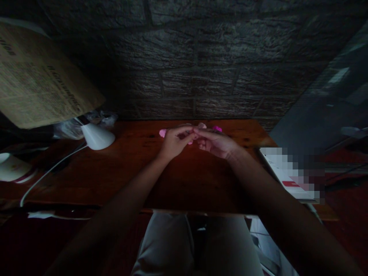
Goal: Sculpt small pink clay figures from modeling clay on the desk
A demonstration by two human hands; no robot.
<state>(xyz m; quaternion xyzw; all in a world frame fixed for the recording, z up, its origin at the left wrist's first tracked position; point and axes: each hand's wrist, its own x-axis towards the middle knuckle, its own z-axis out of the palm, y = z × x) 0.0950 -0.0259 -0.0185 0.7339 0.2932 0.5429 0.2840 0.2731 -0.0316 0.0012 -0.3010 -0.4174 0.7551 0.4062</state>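
Over the far middle of the wooden table, my left hand (176,142) and my right hand (217,145) meet at the fingertips. Both are closed in a pinch, thumb against fingers. Whatever lies between the tips is mostly hidden, though a bit of pale pink shows there. Around the hands are small soft-looking pink pieces: a light pink piece (163,133) left of my left hand, a pale pink piece (202,125) just behind the fingertips, and a bright magenta piece (217,128) behind my right hand. Their kind is unclear in the dim light.
The wooden table (132,172) runs against a dark brick-patterned wall (178,57). On the left stand a lamp with a printed paper shade (51,80), its white base (97,137), a cord and a paper cup (14,167). A white box (276,165), partly blurred, lies at the right edge.
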